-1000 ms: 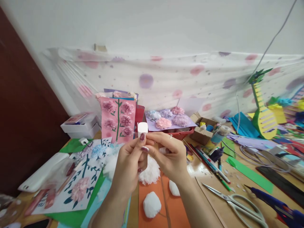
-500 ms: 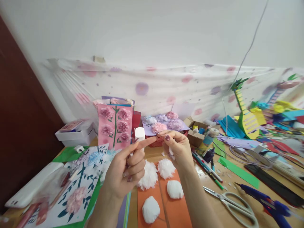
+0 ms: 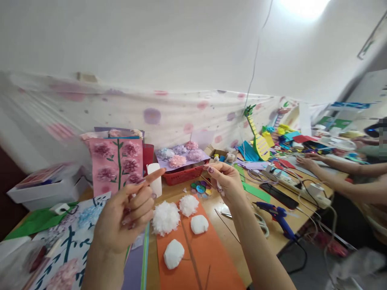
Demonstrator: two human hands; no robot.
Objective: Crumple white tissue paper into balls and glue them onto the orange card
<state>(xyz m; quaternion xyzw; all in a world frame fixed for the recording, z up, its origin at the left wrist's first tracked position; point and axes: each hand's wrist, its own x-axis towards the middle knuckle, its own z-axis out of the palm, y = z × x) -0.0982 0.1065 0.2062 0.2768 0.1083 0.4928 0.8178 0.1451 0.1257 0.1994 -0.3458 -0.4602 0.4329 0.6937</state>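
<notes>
My left hand (image 3: 130,213) is raised left of the orange sheet (image 3: 205,245), its index finger stretched out and the other fingers curled in. Whatever those curled fingers hold, if anything, is hidden. To the right, apart from it, my right hand (image 3: 225,181) pinches thumb and index finger together, with small white paper pieces (image 3: 220,187) tucked in its folded fingers. Below them on the orange sheet are two fluffy white paper flowers (image 3: 165,218) and two smooth white rounded pads (image 3: 199,224). Brown stem lines run down the sheet.
A red basket (image 3: 181,176) stands behind the hands. Right of my forearm lie scissors (image 3: 262,225) and a blue glue gun (image 3: 276,215). A pink flower card (image 3: 116,161) stands at left. Another person's arms (image 3: 332,167) reach over the table at far right.
My view has swung right, bringing another person's arms into sight. My hands have parted; earlier the left fingertip met the right hand's fingers.
</notes>
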